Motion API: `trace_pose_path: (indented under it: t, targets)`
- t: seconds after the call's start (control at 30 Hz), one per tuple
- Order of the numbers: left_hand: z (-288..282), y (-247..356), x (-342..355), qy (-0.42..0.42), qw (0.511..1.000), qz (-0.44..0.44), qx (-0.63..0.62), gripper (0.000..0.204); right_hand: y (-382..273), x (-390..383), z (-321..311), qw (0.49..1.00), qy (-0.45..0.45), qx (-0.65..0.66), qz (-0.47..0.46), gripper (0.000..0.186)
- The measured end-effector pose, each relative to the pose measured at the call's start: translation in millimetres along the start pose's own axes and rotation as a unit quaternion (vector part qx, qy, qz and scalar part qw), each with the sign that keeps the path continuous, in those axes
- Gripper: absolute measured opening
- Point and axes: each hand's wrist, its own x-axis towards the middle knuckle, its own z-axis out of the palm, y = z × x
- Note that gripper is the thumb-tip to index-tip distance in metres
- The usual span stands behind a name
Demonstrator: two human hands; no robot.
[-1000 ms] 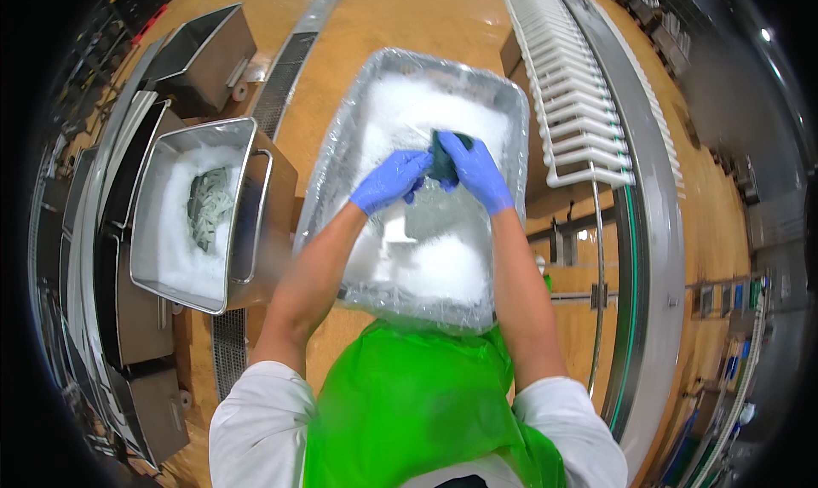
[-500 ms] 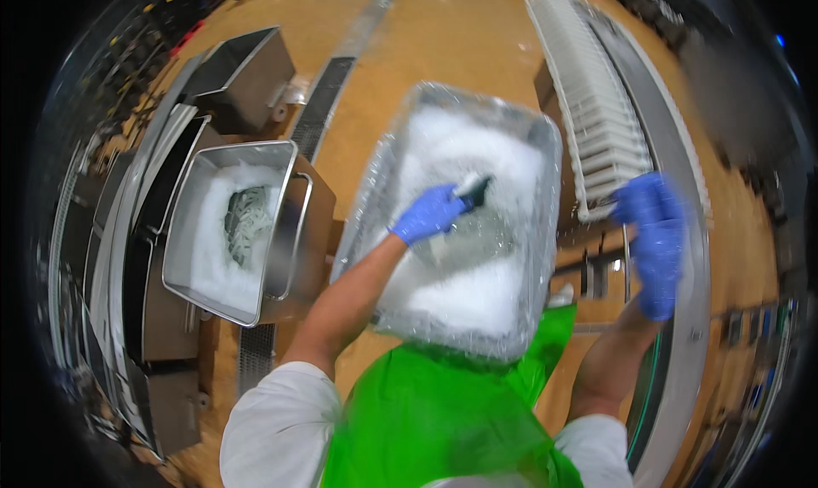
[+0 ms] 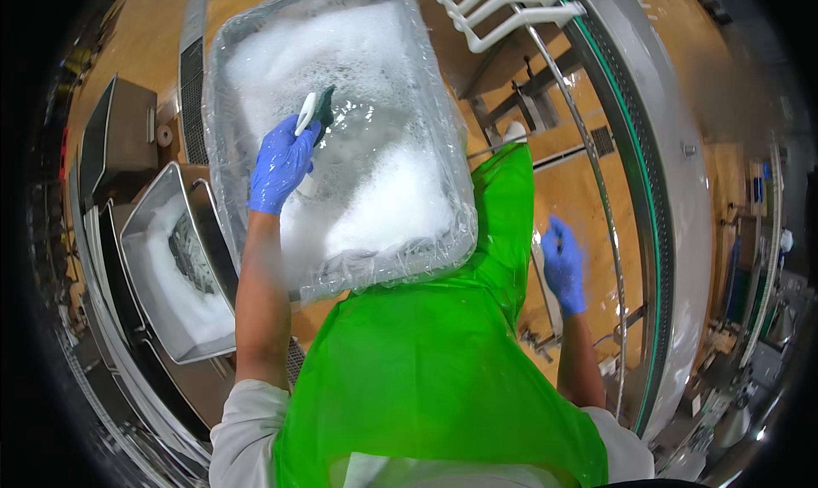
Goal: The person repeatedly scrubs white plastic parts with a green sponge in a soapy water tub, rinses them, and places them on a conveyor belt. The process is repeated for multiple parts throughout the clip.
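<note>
My left hand (image 3: 281, 166), in a blue glove, is closed around a dark green scouring pad (image 3: 324, 116) with a white piece (image 3: 307, 113) against it. I cannot tell whether the two are joined. They are over the sudsy water in a large tub (image 3: 469, 224) lined with clear plastic. White foam (image 3: 392, 207) surrounds a patch of greyish water. To the right of my green apron, my right hand (image 3: 562, 266), also blue-gloved, hangs low over the floor. Its fingers are loosely bent and apart, with nothing visible in them.
A metal bin (image 3: 181, 181) holding foam and greyish pieces stands at the left, with another metal bin (image 3: 128, 134) farther back. White racks (image 3: 511, 2) are at the upper right, beside a conveyor (image 3: 635, 139) with a green strip. A metal rod (image 3: 596, 164) runs along it.
The view has shifted closer to the tub's near side. My right hand has come down from near the white racks to beside my apron. My left hand still grips the pad over the water.
</note>
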Motion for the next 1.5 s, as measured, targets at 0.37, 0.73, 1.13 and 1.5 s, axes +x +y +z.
trace_pose_path:
  t: [0.37, 0.73, 1.13, 1.5]
  targets:
    - [11.0, -4.8, 5.5, -0.021, 1.000, -0.012, -0.018, 0.034, 231.6, -205.4, 114.0, 0.882, -0.177, 0.045, 0.435, 0.035]
    - [9.6, 6.2, 1.0, -0.017, 0.999, -0.017, -0.031, 0.030, 216.2, -192.8, 107.0, 0.887, -0.177, 0.056, 0.423, 0.026]
    - [28.2, -8.2, 13.9, -0.175, 0.977, -0.110, -0.056, 0.037, 23.7, -30.8, 30.6, 0.987, 0.052, 0.147, 0.039, 0.022]
    - [7.5, -21.1, 14.4, -0.252, 0.963, -0.025, -0.095, 0.044, -261.4, 157.2, 136.7, 0.929, -0.271, -0.057, -0.244, 0.036]
